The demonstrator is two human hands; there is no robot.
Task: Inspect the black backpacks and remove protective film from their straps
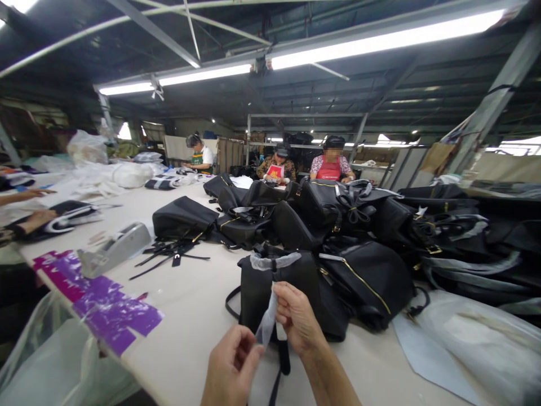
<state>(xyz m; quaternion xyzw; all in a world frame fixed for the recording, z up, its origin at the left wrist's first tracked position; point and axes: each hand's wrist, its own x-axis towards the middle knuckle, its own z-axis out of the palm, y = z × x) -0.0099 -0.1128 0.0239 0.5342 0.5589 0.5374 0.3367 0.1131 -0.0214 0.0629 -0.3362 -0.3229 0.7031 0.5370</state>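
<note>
1. The left hand (231, 363) sits low and near the body, its thumb and fingers pinched shut on the lower end of a thin strip of clear plastic wrap (267, 321).
2. The right hand (297, 317) is just above and to the right of the left one, fingers curled closed around the same strip higher up, so the strip runs between the two hands.
3. Directly behind the right hand stands a black bag (291, 287), upright on the table (194, 316); its handle (274, 260) at the top is wrapped in more of the cloudy plastic.
4. A black strap (284, 356) hangs down from the bag, passes under the right hand and trails off between the two wrists.
5. To the right of the right hand, touching the first bag, lies another black bag with a gold zip (366, 282), and beyond it a large heap of black bags (380, 220) stretches away.
6. Far to the right of the hands lie clear plastic sheets (477, 338).
7. Well to the left of the left hand, purple sheets (101, 304) lie on the table edge, with a grey tape dispenser (116, 248) past them.
8. Ahead and left of the hands, loose black straps (169, 254) lie beside a flat black bag (183, 217).
9. Across the table, far beyond the hands, three people (332, 163) sit at work; another person's arm (29, 220) rests at the far left.
</note>
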